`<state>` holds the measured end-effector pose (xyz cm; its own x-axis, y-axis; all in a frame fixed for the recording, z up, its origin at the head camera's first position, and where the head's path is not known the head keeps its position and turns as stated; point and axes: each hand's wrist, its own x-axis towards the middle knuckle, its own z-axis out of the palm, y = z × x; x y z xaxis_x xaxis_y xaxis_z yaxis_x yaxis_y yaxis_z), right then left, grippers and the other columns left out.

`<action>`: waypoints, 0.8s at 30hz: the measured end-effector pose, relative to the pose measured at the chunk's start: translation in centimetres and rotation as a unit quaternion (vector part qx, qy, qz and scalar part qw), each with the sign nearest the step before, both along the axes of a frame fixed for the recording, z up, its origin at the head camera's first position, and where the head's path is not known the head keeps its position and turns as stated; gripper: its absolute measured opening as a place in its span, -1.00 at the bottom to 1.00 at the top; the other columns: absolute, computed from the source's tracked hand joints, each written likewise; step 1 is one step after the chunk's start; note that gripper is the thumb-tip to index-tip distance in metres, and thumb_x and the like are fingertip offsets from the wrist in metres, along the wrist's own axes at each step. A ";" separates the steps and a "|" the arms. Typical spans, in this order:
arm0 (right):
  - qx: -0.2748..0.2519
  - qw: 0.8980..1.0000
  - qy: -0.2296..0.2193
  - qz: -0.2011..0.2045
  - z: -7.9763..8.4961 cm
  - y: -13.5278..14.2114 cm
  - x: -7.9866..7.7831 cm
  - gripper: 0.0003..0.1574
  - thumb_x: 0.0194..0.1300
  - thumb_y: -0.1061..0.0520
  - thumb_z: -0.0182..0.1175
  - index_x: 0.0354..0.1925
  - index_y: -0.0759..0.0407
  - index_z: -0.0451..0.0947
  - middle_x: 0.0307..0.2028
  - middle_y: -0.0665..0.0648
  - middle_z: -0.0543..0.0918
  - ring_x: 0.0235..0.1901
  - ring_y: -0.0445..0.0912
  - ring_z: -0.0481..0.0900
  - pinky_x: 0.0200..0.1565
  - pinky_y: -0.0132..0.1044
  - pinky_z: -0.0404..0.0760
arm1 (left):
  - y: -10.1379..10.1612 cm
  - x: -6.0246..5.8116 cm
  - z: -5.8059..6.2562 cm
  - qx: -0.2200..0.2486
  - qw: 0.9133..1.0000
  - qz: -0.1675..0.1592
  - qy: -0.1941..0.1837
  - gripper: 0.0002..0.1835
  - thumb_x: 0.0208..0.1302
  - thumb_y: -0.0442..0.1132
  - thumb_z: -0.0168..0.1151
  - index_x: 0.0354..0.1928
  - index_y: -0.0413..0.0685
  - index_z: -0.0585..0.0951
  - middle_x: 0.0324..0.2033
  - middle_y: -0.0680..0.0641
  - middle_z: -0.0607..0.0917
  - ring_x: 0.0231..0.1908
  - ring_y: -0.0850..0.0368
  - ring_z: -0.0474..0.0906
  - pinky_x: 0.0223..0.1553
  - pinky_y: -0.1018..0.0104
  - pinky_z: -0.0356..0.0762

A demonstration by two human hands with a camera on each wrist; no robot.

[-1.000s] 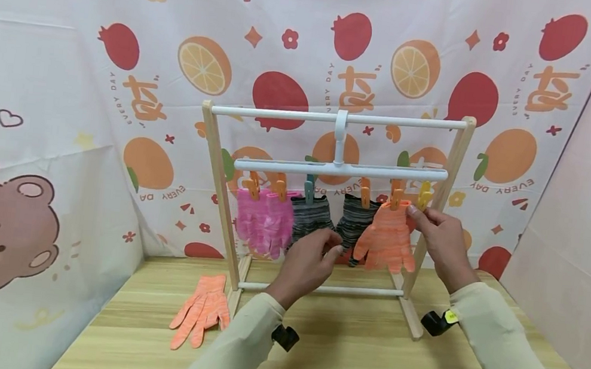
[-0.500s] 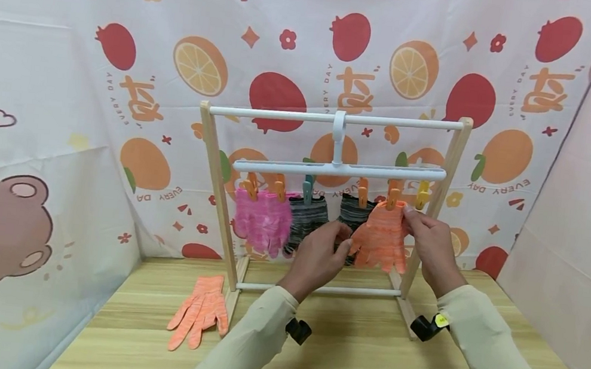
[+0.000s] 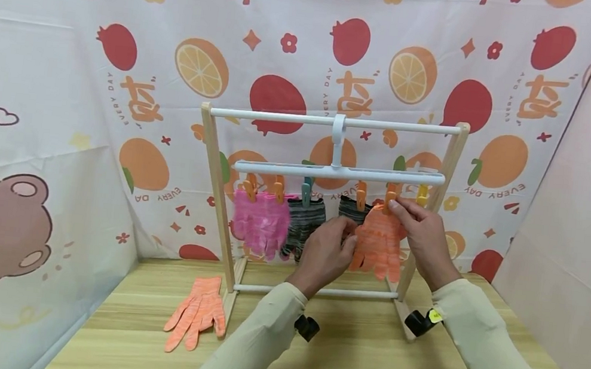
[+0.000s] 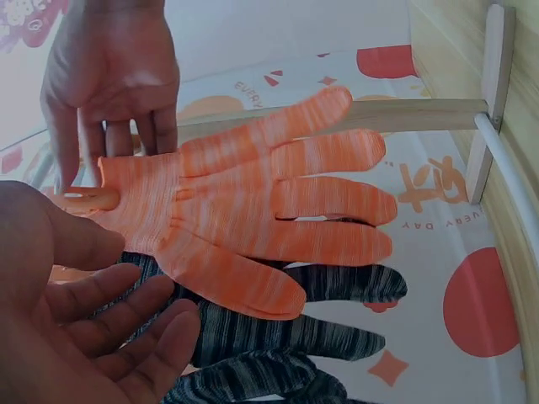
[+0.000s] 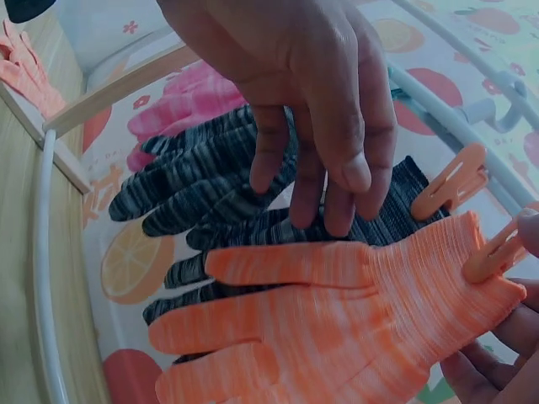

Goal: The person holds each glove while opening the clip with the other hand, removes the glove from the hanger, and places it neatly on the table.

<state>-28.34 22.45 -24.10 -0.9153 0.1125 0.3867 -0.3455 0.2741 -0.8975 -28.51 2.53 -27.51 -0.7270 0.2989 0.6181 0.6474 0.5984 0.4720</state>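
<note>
An orange knit glove (image 3: 380, 241) hangs by its cuff from an orange clothespin (image 5: 497, 252). My right hand (image 3: 426, 234) pinches that clothespin at the cuff, thumb in front and fingers reaching behind the glove. My left hand (image 3: 328, 249) hovers at the glove's left side, fingers loosely bent and holding nothing; in the left wrist view its thumb overlaps the cuff. Just behind and left of the orange glove is a dark striped glove (image 5: 337, 227), partly covered by it. Another dark striped glove (image 3: 303, 221) and pink gloves (image 3: 261, 223) hang further left.
A pale blue hanger bar (image 3: 286, 168) carries the clothespins, hooked on a wooden rack (image 3: 214, 182). A yellow clothespin (image 3: 422, 195) sits at its right end. A second orange glove (image 3: 199, 313) lies flat on the wooden table (image 3: 352, 365), left of the rack.
My right hand has moved left from the cuff's right edge to the orange clothespin. My left hand has shifted right, closer to the orange glove, which has swung slightly left.
</note>
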 end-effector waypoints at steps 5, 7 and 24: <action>-0.001 1.000 0.005 0.008 0.4 -0.2 0.1 -0.15 0.41 -0.27 0.24 0.43 0.19 0.39 0.37 0.18 0.46 0.30 -0.01 0.44 0.24 -0.16 0.46 | 0.7 -0.1 0.4 0.005 1.000 0.007 0.002 -0.78 0.52 -0.19 0.16 0.08 -0.07 0.63 -0.13 -0.01 0.67 -0.18 0.14 0.59 -0.14 0.20 0.58; -0.004 1.000 0.005 0.011 0.5 -0.3 0.1 -0.16 0.41 -0.26 0.25 0.42 0.20 0.40 0.36 0.17 0.47 0.28 -0.04 0.46 0.18 -0.26 0.49 | 1.0 -0.1 0.5 0.003 1.000 0.015 -0.001 -0.77 0.52 -0.19 0.15 0.08 -0.07 0.64 -0.13 -0.01 0.67 -0.17 0.14 0.59 -0.13 0.20 0.58; -0.013 0.998 0.002 0.058 1.2 -0.2 0.0 -0.26 0.46 -0.21 0.21 0.35 0.25 0.48 0.22 0.18 0.63 0.26 -0.09 0.46 0.19 -0.24 0.48 | 2.9 -1.4 1.0 0.107 0.989 0.001 -0.100 -0.85 0.48 -0.09 0.24 -0.09 0.01 0.63 -0.31 0.08 0.68 -0.37 0.23 0.58 -0.35 0.26 0.54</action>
